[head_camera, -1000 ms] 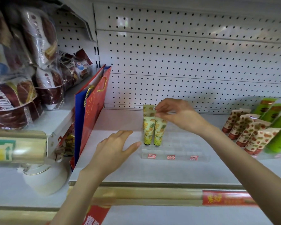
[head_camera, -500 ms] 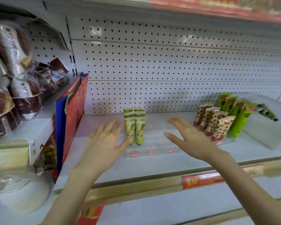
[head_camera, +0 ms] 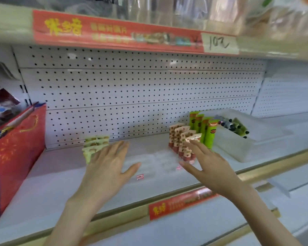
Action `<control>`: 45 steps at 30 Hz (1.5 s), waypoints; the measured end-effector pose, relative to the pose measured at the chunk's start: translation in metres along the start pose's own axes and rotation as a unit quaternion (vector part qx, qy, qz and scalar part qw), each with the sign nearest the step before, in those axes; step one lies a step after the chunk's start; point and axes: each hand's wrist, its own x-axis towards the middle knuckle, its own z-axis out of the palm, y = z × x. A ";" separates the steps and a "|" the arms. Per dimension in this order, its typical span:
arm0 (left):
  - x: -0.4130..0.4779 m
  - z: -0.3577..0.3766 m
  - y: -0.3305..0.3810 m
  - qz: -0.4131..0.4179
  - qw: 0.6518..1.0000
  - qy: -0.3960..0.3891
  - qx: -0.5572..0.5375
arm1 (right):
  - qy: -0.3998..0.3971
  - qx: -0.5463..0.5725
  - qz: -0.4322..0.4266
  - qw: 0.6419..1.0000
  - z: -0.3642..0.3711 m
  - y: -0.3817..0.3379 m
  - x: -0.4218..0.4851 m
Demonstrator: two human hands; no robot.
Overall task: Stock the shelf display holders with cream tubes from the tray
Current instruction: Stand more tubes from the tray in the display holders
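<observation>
My left hand (head_camera: 108, 167) is stretched flat over the shelf (head_camera: 52, 176), fingers straight and spread, holding nothing. Just past its fingertips stand the yellow cream tubes (head_camera: 94, 144), upright at the left end of the clear holder (head_camera: 160, 158), which is blurred and runs between my two hands. My right hand (head_camera: 208, 167) is spread wide and empty too. Its fingertips lie in front of the brown-patterned tubes (head_camera: 178, 137), and I cannot tell whether they touch. Just beyond those stands a row of green tubes (head_camera: 203, 128). Further right of that hand sits the white tray (head_camera: 235, 146), with more tubes (head_camera: 236, 126) lying in it. Well to the left of my left hand leans a red bag (head_camera: 20, 144).
</observation>
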 end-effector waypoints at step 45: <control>0.262 0.086 0.352 0.126 0.987 -0.081 -0.053 | -0.075 0.093 0.046 0.992 -0.058 0.370 0.127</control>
